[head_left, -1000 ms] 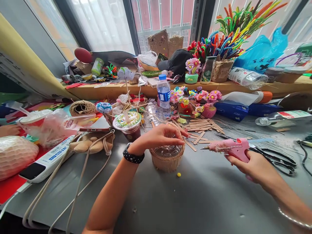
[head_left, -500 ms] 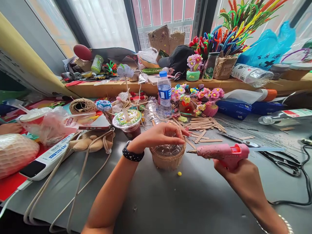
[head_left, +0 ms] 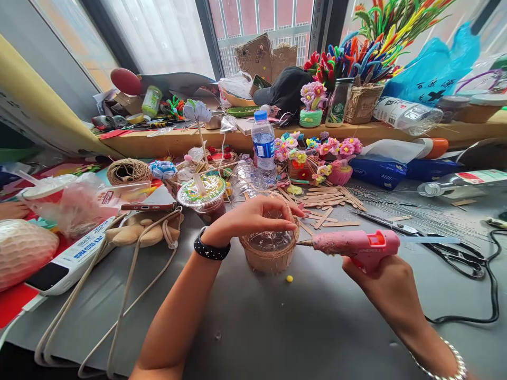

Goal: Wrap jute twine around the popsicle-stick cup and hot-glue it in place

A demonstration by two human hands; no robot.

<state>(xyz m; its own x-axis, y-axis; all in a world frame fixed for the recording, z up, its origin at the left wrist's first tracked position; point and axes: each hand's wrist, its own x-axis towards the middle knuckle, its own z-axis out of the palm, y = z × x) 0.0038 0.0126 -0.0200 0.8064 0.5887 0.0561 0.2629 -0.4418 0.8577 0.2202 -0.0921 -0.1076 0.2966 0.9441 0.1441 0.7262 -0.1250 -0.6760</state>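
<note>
Leaning over the grey desk [head_left: 301,327], the person had both hands on one small job. The left hand [head_left: 253,216] lay over the top of a little woven basket [head_left: 270,256], fingers curled down onto the clear plastic cup [head_left: 273,240] that sat inside it, pinning it in place. The right hand [head_left: 380,277] was closed around the grip of a pink glue gun [head_left: 352,244], held level, its metal tip touching or just short of the basket's rim on the side away from the left wrist; I could not tell which. The gun's black cord [head_left: 471,316] looped off past the right forearm.

As far as I could judge, the work was at the gluing stage: cup already seated in the basket, nozzle at the seam, no bead of glue that I could make out. The basket held no flowers, while finished pipe-cleaner flower pots [head_left: 336,163] stood beyond the hands, so decoration looked to be left.

A tiny yellow pompom [head_left: 289,278] lay on the desk just in front of the basket. Wooden craft sticks [head_left: 328,203] were scattered beyond the gun, scissors [head_left: 447,245] lay farther out past the right hand, and a sealed drink cup [head_left: 202,195] and a water bottle [head_left: 263,145] stood beyond the left hand.
</note>
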